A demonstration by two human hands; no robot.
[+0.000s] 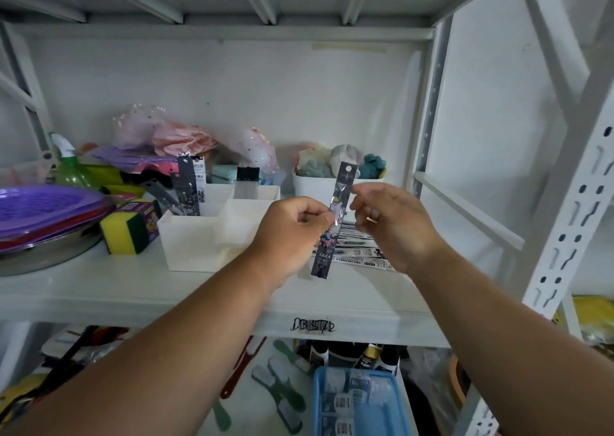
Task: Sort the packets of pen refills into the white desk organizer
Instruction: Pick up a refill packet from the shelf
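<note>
Left hand [292,226] pinches a refill packet [334,218] upright; right hand [395,223] hovers beside it, fingers loosely curled. White organizer [196,239] at 9 o'clock; loose packets [360,253] lie behind, partly hidden.

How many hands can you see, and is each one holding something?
2. The left hand pinches a dark refill packet upright above the shelf. The right hand is beside the packet, fingers loosely curled, holding nothing.
</note>
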